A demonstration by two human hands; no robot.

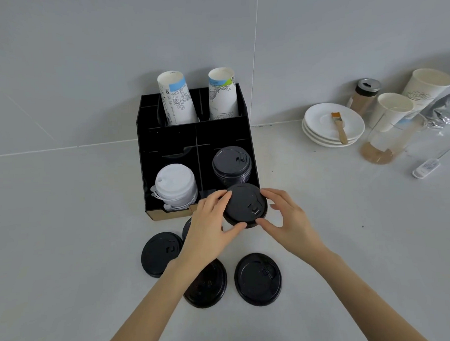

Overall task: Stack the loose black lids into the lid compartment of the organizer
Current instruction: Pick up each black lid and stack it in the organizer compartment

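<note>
Left hand [211, 222]: fingers and thumb pinching the round black plastic lid's [246, 205] left rim.
Right hand [285, 219]: pinching its right rim.
Lid: tilted, at the black compartmented organizer's [171, 139] front-right corner.

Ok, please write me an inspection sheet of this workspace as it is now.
Surface: grey counter, some small specks.
Job's things: black organizer; black lid stack in its front right compartment; four loose black lids on the counter, one mostly hidden.
Clutter: white lids, saucers with brush, paper cups, shaker jar, foil bag.
Grip: left hand and right hand both hold one black lid.
Cables: nothing seen.
Surroundings: grey tiled wall.
</note>
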